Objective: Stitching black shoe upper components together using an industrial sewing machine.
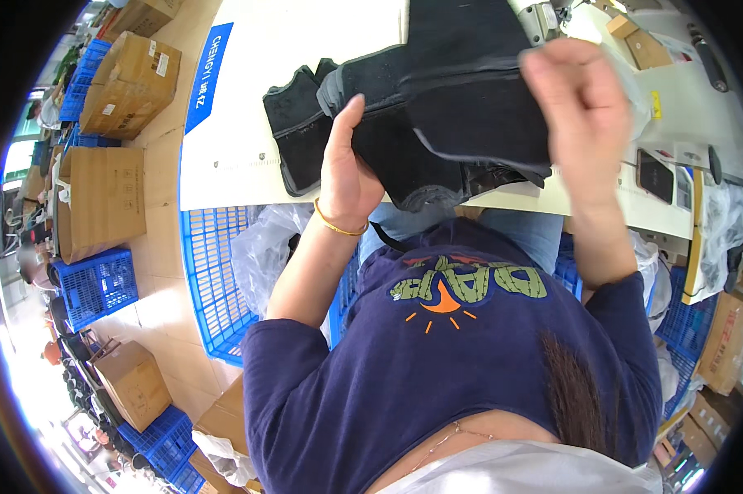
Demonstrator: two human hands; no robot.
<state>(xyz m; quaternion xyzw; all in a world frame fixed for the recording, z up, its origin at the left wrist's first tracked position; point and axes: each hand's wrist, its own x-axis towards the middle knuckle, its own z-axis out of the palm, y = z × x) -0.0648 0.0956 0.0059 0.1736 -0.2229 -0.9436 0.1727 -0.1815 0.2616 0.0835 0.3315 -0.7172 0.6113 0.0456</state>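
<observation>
A stack of black fabric pieces (371, 107) with seamed edges lies over the near part of the white table (231, 140). My left hand (349, 177) grips its near side, thumb on top and the other fingers hidden below. Another black fabric piece (478, 107) spreads over the right part of the stack, its far end running out of the picture. My right hand (581, 107), slightly blurred, pinches this piece at its right edge. How many layers lie beneath cannot be made out.
A metal sewing machine part (542, 23) stands just beyond the fabric. A dark phone (654, 174) lies on the table's right. Below the table's left edge is a blue plastic crate (211, 288) with a clear plastic bag (263, 251). Cardboard boxes (104, 202) line the floor at left.
</observation>
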